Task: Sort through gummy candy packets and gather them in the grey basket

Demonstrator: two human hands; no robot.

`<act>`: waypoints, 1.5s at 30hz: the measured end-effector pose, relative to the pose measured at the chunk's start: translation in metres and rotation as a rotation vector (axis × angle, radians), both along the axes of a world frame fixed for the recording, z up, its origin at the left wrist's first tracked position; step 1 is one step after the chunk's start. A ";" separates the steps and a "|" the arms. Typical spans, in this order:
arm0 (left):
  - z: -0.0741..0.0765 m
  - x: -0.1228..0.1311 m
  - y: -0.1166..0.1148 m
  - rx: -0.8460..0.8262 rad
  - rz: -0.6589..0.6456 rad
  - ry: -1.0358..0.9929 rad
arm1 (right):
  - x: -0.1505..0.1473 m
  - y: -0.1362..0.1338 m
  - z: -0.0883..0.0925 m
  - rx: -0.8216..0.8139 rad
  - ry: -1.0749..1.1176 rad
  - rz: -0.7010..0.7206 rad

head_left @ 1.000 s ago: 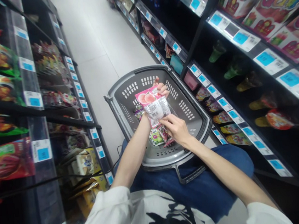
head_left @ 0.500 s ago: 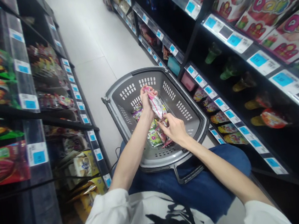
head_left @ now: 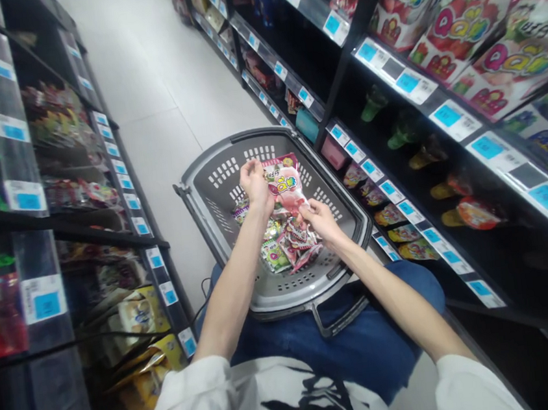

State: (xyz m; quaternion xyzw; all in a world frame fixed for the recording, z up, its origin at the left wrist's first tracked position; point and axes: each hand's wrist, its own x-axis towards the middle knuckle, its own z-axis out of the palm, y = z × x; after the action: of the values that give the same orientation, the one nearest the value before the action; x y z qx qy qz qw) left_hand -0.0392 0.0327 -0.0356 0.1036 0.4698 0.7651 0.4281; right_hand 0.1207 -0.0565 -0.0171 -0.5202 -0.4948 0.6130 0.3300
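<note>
A pink candy bag (head_left: 287,184) with colourful lettering is held up over the grey shopping basket (head_left: 264,295), its printed front facing me. My left hand (head_left: 255,184) is closed on the bag's left side, with the fingers curled. At the bag's lower right corner, my right hand (head_left: 320,219) pinches the edge between thumb and fingers. Below them in the basket lie several candy bags, among them a green one (head_left: 275,256) and some red and pink ones (head_left: 302,241). A purple bag (head_left: 239,212) shows partly behind my left forearm.
The basket rests against my bent knees (head_left: 406,302), its handle (head_left: 342,318) folded toward me. Shelves with price tags (head_left: 445,115) rise close on the right, holding large candy bags (head_left: 465,22). Another stocked shelf (head_left: 28,192) flanks the left. Pale floor (head_left: 138,82) runs ahead.
The candy bag has turned from its white, narrow side to its pink printed front. My right hand has moved up slightly to its lower corner. The view has shifted a little to the right.
</note>
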 end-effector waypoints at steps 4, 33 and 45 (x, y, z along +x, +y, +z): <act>0.008 0.002 -0.004 -0.019 -0.096 0.023 | 0.009 0.012 0.005 0.101 -0.315 -0.062; 0.038 0.058 -0.049 0.130 -0.752 0.198 | 0.035 0.021 0.028 0.412 -0.229 -0.416; 0.034 0.056 -0.039 0.174 -0.620 0.201 | 0.034 0.022 0.026 0.284 -0.244 -0.316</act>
State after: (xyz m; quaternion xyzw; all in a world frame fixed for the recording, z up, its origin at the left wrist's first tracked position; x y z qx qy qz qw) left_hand 0.0167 -0.0065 -0.0017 0.3528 0.3890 0.6214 0.5815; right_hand 0.1542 -0.0343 0.0094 -0.6099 -0.5246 0.4106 0.4293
